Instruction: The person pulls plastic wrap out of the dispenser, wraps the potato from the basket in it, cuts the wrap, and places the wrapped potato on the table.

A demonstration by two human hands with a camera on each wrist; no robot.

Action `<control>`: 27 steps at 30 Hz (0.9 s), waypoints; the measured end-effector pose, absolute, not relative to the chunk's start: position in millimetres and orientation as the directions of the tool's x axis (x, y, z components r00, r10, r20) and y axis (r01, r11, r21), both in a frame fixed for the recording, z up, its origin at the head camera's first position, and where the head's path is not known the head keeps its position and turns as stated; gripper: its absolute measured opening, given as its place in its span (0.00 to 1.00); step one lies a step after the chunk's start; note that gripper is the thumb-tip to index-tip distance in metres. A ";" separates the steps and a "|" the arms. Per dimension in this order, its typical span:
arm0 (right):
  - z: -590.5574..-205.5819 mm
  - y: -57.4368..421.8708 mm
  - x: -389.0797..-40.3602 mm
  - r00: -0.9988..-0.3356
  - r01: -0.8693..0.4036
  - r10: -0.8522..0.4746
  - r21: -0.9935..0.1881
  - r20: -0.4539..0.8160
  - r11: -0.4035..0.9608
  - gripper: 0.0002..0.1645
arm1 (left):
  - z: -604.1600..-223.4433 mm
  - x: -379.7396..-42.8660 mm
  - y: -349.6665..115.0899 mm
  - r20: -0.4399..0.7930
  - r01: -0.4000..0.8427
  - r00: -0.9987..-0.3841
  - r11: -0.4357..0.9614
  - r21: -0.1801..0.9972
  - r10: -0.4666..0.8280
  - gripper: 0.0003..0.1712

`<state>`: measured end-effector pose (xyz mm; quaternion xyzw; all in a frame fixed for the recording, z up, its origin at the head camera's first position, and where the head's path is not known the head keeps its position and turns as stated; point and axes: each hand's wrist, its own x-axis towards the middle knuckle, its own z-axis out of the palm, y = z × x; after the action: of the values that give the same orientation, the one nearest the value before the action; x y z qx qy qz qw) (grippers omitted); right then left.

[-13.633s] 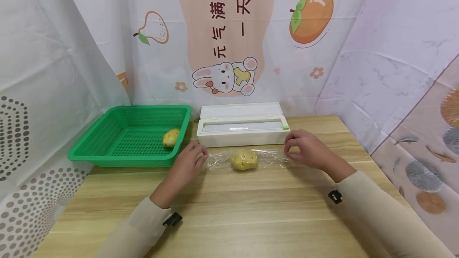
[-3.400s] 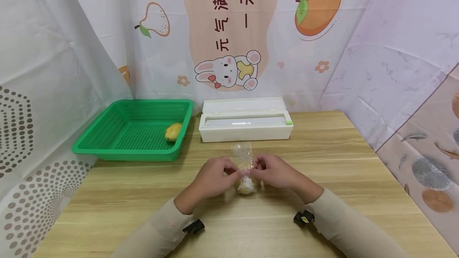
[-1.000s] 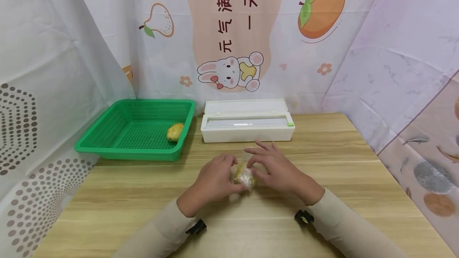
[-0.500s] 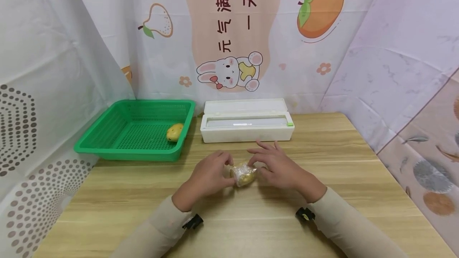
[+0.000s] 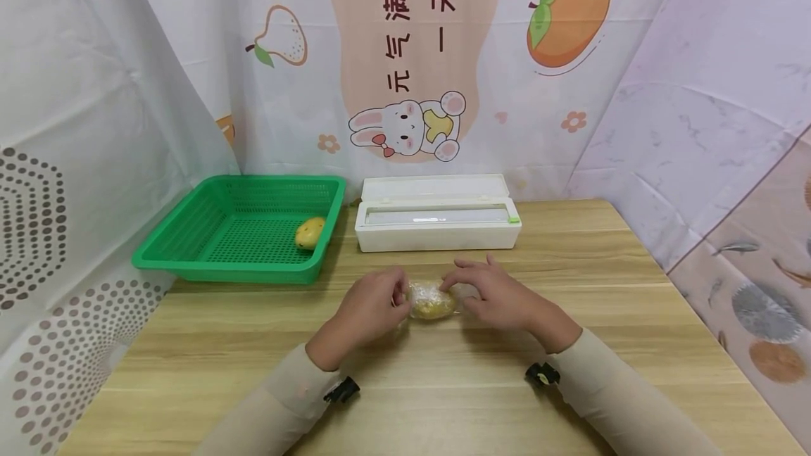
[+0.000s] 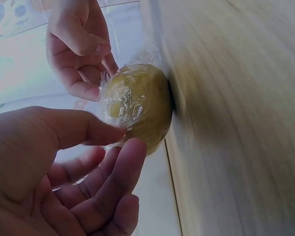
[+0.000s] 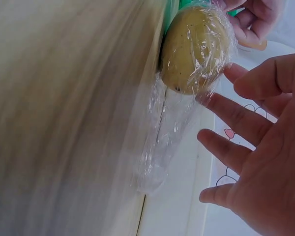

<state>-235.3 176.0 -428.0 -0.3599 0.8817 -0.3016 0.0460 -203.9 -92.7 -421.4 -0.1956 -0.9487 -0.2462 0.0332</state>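
Note:
A potato [image 5: 433, 309] wrapped in clear cling film lies on the wooden table between both hands. At its left end my left hand [image 5: 372, 307] pinches the film between thumb and forefinger, close against the potato. My right hand [image 5: 503, 298] has its fingers spread, with fingertips touching the wrapped top. In the right wrist view, a loose tail of cling film [image 7: 160, 142] runs out from the potato's right end along the table. Crumpled film layers [image 6: 120, 101] cover the potato's upper side in the left wrist view.
Behind the hands stands a white cling film box [image 5: 437, 236], lid raised, with a green slider at its right end. A green basket [image 5: 231, 267] at the left holds another potato [image 5: 310, 233]. A printed curtain hangs behind the wooden table [image 5: 437, 400].
Earlier the film stretched sideways between both hands; then they gathered its tail. Since, the potato has turned to lie crosswise. The left fingers have closed on the film at its left end.

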 end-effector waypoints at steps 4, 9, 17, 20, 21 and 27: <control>-427.0 178.3 -237.2 -0.735 -0.596 -0.668 -0.583 0.117 0.553 0.30 | -422.7 -204.3 -92.5 0.169 0.407 -0.913 0.793 0.454 0.372 0.08; -424.0 179.2 -238.4 -0.710 -0.615 -0.694 -0.588 0.123 0.525 0.33 | -422.1 -203.1 -90.9 0.192 0.413 -0.911 0.795 0.444 0.366 0.08; -420.8 180.7 -237.6 -0.699 -0.600 -0.710 -0.609 0.085 0.518 0.33 | -421.6 -198.5 -86.4 0.221 0.456 -0.890 0.809 0.370 0.400 0.07; -419.5 181.2 -236.7 -0.695 -0.591 -0.715 -0.621 0.069 0.515 0.33 | -422.9 -197.8 -85.9 0.206 0.448 -0.894 0.821 0.355 0.398 0.06; -419.0 181.3 -236.4 -0.692 -0.590 -0.719 -0.626 0.065 0.510 0.34 | -423.1 -197.7 -85.9 0.203 0.446 -0.895 0.823 0.352 0.398 0.06; -415.5 179.3 -233.0 -0.662 -0.611 -0.747 -0.625 0.065 0.486 0.33 | -422.4 -197.3 -86.7 0.185 0.446 -0.895 0.834 0.325 0.406 0.12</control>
<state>-233.0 179.3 -415.5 -0.3969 0.8553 -0.3150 0.1079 -197.3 -86.7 -422.4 -0.2228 -0.9561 -0.1827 0.0543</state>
